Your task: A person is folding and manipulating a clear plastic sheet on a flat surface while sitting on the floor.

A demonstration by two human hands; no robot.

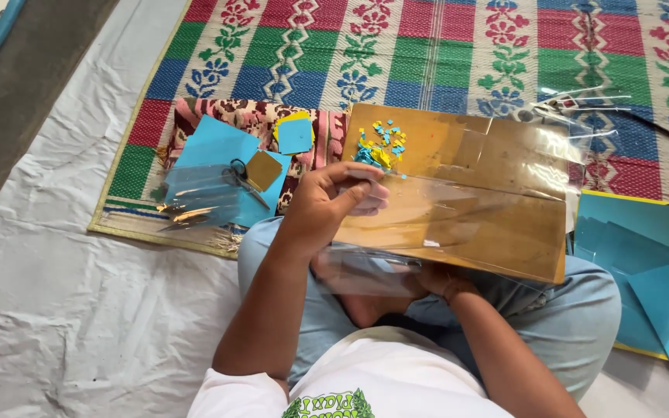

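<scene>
Two hands on one clear plastic sheet (pixel 466 209)
Left hand (pixel 334 203) fingers clamped on it; right hand (pixel 431 280) mostly hidden, grip unclear; one pair of scissors (pixel 240 176) nearby

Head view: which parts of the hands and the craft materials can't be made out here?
- Right hand: mostly hidden under the brown board; its grip cannot be judged.
- Left hand: fingertips blurred behind the clear plastic sheet.
- Paper scraps: too small to tell shapes.
- Blue paper sheets: cut off by the right edge.
- Scissors: blades veiled by clear film.
</scene>
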